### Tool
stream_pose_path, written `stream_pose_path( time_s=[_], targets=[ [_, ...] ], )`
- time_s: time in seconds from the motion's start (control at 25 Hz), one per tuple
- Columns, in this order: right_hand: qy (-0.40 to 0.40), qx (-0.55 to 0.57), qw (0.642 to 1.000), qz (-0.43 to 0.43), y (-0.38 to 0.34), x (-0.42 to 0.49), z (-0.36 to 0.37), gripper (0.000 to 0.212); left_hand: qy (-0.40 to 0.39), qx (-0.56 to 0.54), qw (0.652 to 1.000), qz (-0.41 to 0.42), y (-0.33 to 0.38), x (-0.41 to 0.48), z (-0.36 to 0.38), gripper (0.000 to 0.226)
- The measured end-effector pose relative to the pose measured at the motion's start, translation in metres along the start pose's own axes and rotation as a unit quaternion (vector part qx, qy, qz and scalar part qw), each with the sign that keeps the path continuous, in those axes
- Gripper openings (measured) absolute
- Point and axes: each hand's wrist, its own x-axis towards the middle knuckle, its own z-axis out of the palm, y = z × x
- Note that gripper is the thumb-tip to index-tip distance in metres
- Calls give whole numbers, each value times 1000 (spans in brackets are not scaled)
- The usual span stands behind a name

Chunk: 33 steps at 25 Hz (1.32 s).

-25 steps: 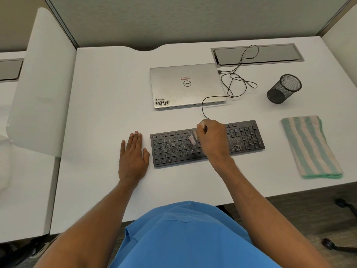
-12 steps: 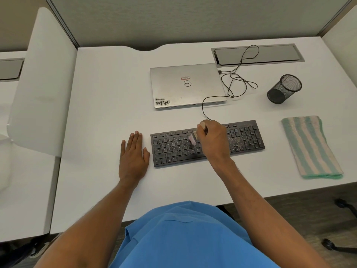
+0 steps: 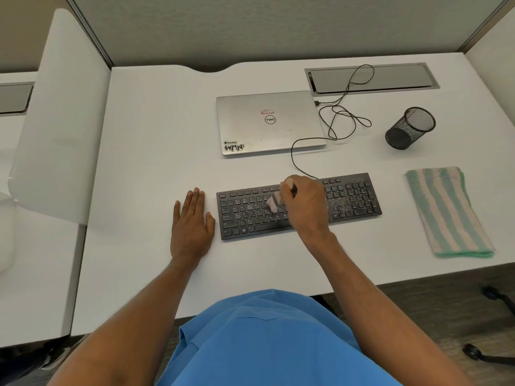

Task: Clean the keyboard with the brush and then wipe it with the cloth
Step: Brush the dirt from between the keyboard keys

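Observation:
A black keyboard (image 3: 245, 215) lies on the white desk (image 3: 156, 168), with pale crumbs scattered over its right part. My right hand (image 3: 305, 204) grips a small brush (image 3: 273, 203) over the middle keys; the pale bristles touch the keys and look blurred. The brush handle pokes out above my fingers. My left hand (image 3: 192, 227) rests flat on the desk just left of the keyboard, fingers straight. A folded cloth (image 3: 446, 213) with green and white stripes lies at the right of the desk.
A closed silver laptop (image 3: 269, 122) sits behind the keyboard, with a black cable (image 3: 338, 121) looping from it to the keyboard. A black mesh cup (image 3: 408, 129) lies tipped at the back right. A white divider panel (image 3: 60, 121) stands on the left.
The brush has shifted slightly over the middle keys and now looks blurred. My left hand has stayed flat in the same place.

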Motion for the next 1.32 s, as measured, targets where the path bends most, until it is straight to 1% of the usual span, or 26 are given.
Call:
stream_pose_path(
  time_s=[0.12, 0.24, 0.36, 0.44, 0.6, 0.72, 0.8, 0.84, 0.88, 0.92, 1.04, 1.08, 1.12, 1.2, 1.32],
  targets=[
    [-36, -29, 999, 5, -3, -4, 7, 31, -4, 3, 1000, 1, 0, 0, 0, 69],
    [-25, -29, 999, -10, 2, 1, 14, 30, -3, 3, 1000, 0, 0, 0, -1, 69],
    [3, -26, 1000, -17, 8, 1, 14, 35, -6, 4, 1000, 0, 1, 0, 0, 69],
    [-10, -9, 1000, -9, 9, -1, 11, 37, -5, 5, 1000, -1, 1, 0, 0, 68],
    [-34, -28, 999, 11, 8, -1, 11, 35, -3, 1, 1000, 0, 1, -1, -1, 68],
    [-14, 20, 1000, 10, 3, -2, 7, 32, -2, -2, 1000, 2, 1, 0, -1, 68],
    [13, 32, 999, 4, 0, -1, -3, 29, -2, -2, 1000, 2, 1, 0, 0, 68],
    [12, 32, 999, 4, -1, -2, -9, 27, -2, -1, 1000, 1, 1, 0, 0, 68],
    [-6, 35, 999, 2, -3, -1, -15, 24, -2, 1, 1000, 0, 0, 0, 0, 68],
    [-43, 35, 998, -5, -4, -1, -18, 21, -3, 4, 1000, 0, 0, -1, 0, 68],
    [-193, -30, 980, -40, -6, 2, -11, 15, -3, 1, 1000, 2, 1, -1, 0, 68],
    [-227, -53, 971, -51, -7, 2, -5, 14, -2, -1, 1000, 1, 2, -1, -1, 68],
    [-244, -72, 965, -64, -8, 2, 0, 14, -2, -2, 1000, 1, 2, -1, -2, 68],
    [-244, -85, 964, -58, -6, 6, 2, 15, -3, 0, 1000, 1, 2, 0, -2, 68],
    [-207, -99, 973, -2, 6, 13, -15, 19, -5, 1, 1000, -2, 1, 0, -1, 68]
  ],
)
